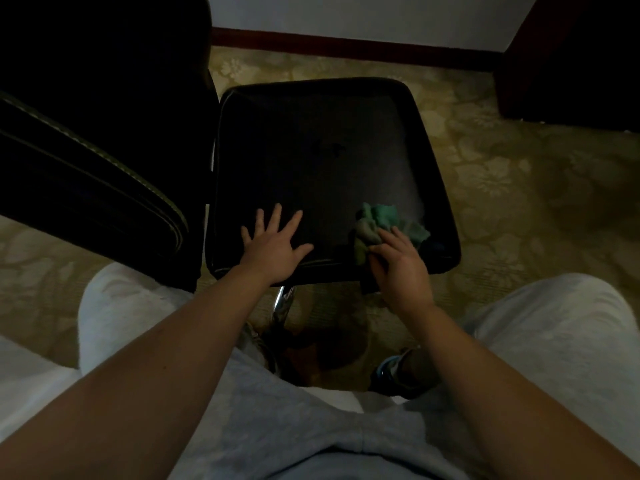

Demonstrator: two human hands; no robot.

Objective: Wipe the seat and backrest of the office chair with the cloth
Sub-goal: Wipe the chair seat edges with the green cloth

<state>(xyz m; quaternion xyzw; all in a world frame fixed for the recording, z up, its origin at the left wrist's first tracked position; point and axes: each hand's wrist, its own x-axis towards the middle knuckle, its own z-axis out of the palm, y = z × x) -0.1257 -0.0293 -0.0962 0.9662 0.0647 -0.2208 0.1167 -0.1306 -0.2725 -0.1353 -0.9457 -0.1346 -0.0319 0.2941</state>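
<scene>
Black seat [311,150] of the office chair, dim light. Left hand [277,247] lies flat on it at 7 o'clock, fingers spread and straight, holding nothing. Right hand [401,271] at 5 o'clock, fingers curled onto a crumpled green cloth [381,220] resting on the seat's near corner. Backrest [86,150] at 9 o'clock. Patterned carpet [519,185] below.

Floral beige carpet [519,174] meets a dark baseboard [346,46] under a white wall [346,12].
</scene>
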